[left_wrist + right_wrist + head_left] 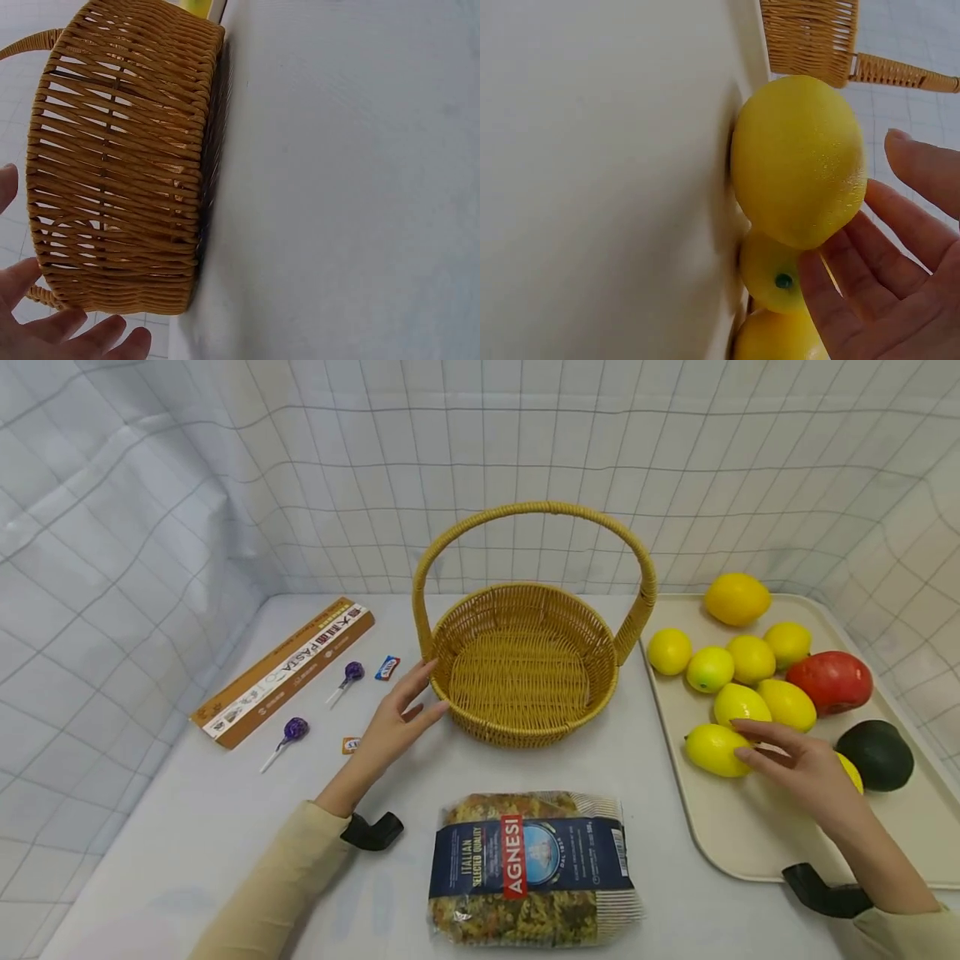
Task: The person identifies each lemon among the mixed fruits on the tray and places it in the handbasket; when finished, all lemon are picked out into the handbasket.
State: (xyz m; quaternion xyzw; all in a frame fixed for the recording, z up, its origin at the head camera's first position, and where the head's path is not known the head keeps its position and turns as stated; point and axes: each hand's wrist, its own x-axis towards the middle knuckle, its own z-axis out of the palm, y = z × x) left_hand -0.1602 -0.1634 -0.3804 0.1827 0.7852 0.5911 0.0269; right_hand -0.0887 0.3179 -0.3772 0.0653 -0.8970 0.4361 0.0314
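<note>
A round woven basket (520,681) with a tall arched handle stands mid-table. My left hand (393,718) is at its left rim, thumb and fingers spread; in the left wrist view the fingers (60,328) lie beside the wicker wall, gripping nothing. My right hand (806,772) reaches over the beige tray (738,835) to the nearest lemon (716,750). In the right wrist view its extended fingers (866,262) lie along the side of that lemon (799,161), apparently touching it, while the thumb (922,169) stands apart from it.
Several more lemons (738,703), a yellow fruit (737,599), a red pomegranate-like fruit (830,682) and a dark green fruit (875,755) share the tray. A pasta bag (534,868) lies in front. At left are a long pasta box (283,672), two lollipops (296,729) and small wrapped candies (387,667).
</note>
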